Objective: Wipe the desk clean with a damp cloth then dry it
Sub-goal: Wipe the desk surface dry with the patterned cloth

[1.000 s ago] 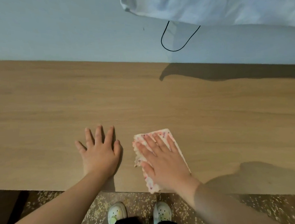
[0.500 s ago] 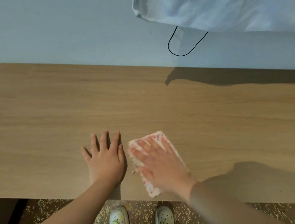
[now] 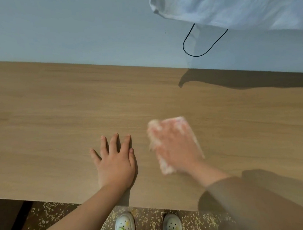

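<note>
A wide wooden desk [image 3: 56,113] fills the middle of the view. My left hand [image 3: 115,161] lies flat on it near the front edge, fingers spread. To its right, my right hand [image 3: 177,149] presses flat on a folded white cloth with red specks [image 3: 183,121]; hand and cloth are blurred by motion. The cloth shows beyond my fingertips and along both sides of my palm.
A pale wall [image 3: 67,27] backs the desk. A light garment [image 3: 237,1] hangs at the upper right with a black cord loop [image 3: 196,51] under it, casting a shadow on the desk. My shoes [image 3: 125,225] stand on speckled floor below the front edge.
My right hand has slid the cloth to the right and a little away from me, opening a gap to my left hand. The left hand has stayed planted.
</note>
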`<action>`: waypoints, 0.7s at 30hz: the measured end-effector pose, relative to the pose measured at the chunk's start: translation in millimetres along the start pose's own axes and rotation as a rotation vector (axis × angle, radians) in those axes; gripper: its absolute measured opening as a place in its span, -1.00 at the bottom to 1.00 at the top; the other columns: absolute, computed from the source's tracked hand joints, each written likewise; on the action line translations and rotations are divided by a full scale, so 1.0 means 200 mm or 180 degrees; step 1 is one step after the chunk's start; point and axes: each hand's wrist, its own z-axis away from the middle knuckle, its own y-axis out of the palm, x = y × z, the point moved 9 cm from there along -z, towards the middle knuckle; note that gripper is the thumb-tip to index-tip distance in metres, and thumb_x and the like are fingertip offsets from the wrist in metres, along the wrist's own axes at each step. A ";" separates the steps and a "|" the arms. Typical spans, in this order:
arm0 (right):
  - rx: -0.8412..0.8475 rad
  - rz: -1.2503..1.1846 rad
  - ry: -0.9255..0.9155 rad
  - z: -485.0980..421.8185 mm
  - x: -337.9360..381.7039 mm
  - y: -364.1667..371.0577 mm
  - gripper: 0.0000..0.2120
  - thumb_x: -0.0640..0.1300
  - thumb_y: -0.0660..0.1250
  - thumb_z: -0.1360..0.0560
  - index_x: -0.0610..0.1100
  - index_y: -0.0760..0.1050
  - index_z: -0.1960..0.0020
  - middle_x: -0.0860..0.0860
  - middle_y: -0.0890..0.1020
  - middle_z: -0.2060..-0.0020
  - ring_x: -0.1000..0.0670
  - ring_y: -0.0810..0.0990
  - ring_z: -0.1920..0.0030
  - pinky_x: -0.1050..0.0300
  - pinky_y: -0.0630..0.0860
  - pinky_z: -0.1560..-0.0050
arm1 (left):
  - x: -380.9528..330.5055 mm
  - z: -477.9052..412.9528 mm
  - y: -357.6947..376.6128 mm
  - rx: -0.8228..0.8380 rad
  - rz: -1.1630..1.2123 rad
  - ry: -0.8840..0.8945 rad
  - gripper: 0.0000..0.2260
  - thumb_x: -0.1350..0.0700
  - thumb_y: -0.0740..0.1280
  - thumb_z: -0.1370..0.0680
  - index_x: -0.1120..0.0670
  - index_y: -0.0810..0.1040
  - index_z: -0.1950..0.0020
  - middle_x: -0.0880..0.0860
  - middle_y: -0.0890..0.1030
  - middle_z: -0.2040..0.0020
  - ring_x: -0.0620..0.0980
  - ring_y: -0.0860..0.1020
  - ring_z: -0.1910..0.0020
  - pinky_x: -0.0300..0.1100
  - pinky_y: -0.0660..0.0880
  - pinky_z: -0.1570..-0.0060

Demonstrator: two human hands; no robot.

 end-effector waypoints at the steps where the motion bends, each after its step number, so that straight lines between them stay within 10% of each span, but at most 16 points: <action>1: 0.0002 -0.0046 0.0657 -0.03 -0.20 -0.01 -0.49 0.09 0.00 -0.58 0.12 0.01 -0.50 0.05 0.07 -0.50 -0.04 0.03 -0.50 -0.20 -0.06 -0.43 | 0.00 0.00 0.00 -0.0001 0.0020 -0.0003 -0.47 -0.11 -0.13 -0.51 -0.07 0.38 -0.38 0.13 0.39 -0.39 0.27 0.19 -0.43 0.33 0.04 -0.29; 5: 0.0215 -0.0521 0.1840 0.02 -0.42 0.04 -0.49 0.16 -0.20 -0.59 0.13 -0.19 -0.51 0.06 -0.13 -0.52 -0.03 -0.18 -0.51 -0.18 -0.22 -0.45 | 0.00 0.00 -0.01 0.0011 0.0006 0.0026 -0.52 -0.09 -0.06 -0.52 -0.06 0.43 -0.34 0.15 0.44 -0.33 0.30 0.27 -0.38 0.38 0.14 -0.25; 11: 0.0134 0.0070 -0.0600 0.15 0.08 0.06 -0.50 0.19 -0.14 -0.59 0.07 0.20 -0.46 0.00 0.30 -0.43 -0.08 0.24 -0.43 -0.17 0.08 -0.34 | 0.00 0.01 0.00 0.0081 -0.0012 0.0019 -0.40 -0.14 -0.28 -0.48 -0.14 0.18 -0.47 0.07 0.20 -0.49 0.20 0.00 -0.49 0.28 -0.09 -0.35; 17: 0.0150 -0.0694 0.2044 -0.06 -0.46 0.02 -0.50 0.15 -0.15 -0.58 0.15 -0.09 -0.51 0.05 -0.08 -0.52 -0.05 -0.12 -0.51 -0.17 -0.19 -0.44 | 0.01 0.00 0.01 0.0112 -0.0038 0.0012 -0.41 -0.17 -0.27 -0.48 -0.15 0.19 -0.47 0.07 0.22 -0.48 0.19 -0.01 -0.49 0.26 -0.10 -0.35; 21: -0.0023 -0.0302 -0.0177 0.12 0.21 0.01 -0.50 0.16 -0.20 -0.60 0.09 0.04 -0.50 -0.02 0.08 -0.50 -0.11 0.02 -0.50 -0.22 -0.05 -0.42 | 0.00 0.01 0.00 0.0131 0.0012 -0.0006 -0.37 -0.21 -0.35 -0.45 -0.18 0.08 -0.48 0.04 0.11 -0.52 0.15 -0.11 -0.50 0.23 -0.17 -0.36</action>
